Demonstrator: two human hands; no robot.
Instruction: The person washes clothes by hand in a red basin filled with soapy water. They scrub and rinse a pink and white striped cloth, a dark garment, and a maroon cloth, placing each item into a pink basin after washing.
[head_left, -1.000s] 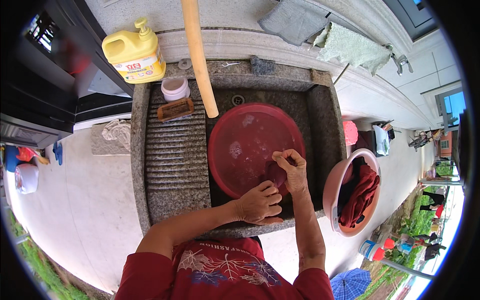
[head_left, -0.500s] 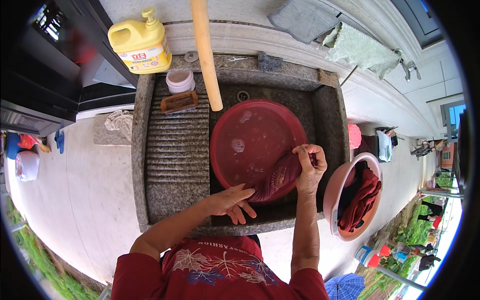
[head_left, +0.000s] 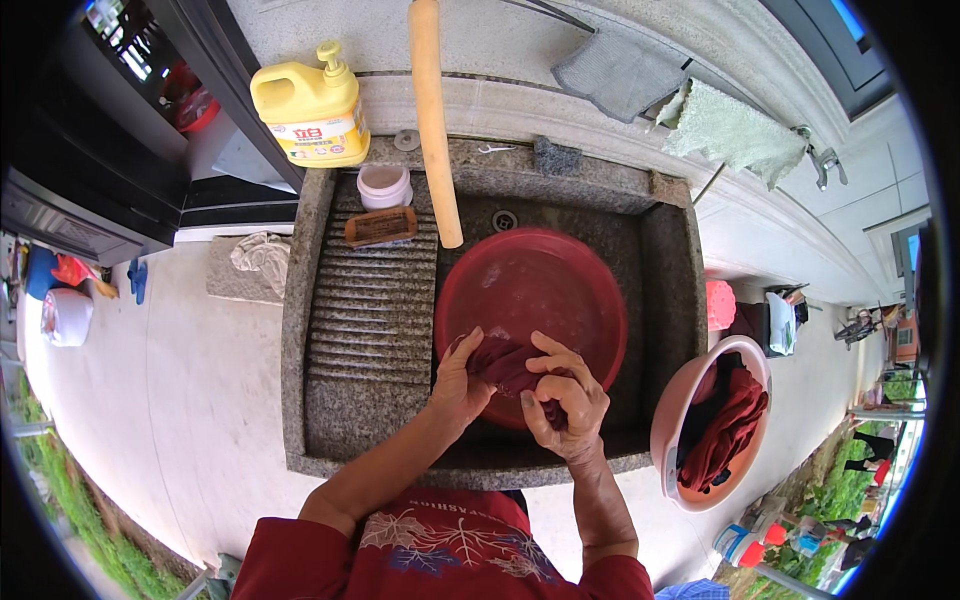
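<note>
My left hand (head_left: 462, 385) grips one side of a wet, dark red garment (head_left: 508, 365). Closed on the bunched other end is my right hand (head_left: 568, 397), its fingers curled over the cloth. Both hands are above the near rim of a red basin (head_left: 619, 325), which holds reddish water with some suds. The basin sits in a speckled stone sink (head_left: 665, 260), to the right of the ridged washboard (head_left: 370, 325). What part of the garment I hold cannot be made out.
A wooden scrubbing brush (head_left: 381, 228) and a small whitish tub (head_left: 385, 187) rest on the washboard. A yellow pump jug (head_left: 312, 105) stands behind. The tan pipe (head_left: 435, 130) reaches down over the sink. At right, a pink basin (head_left: 664, 425) holds dark and red clothes (head_left: 728, 425).
My right hand has come down and left with the garment, and my left hand, loose-fingered before, has risen and taken hold of it. The cloth is now bunched between them. The whole view has shifted slightly.
</note>
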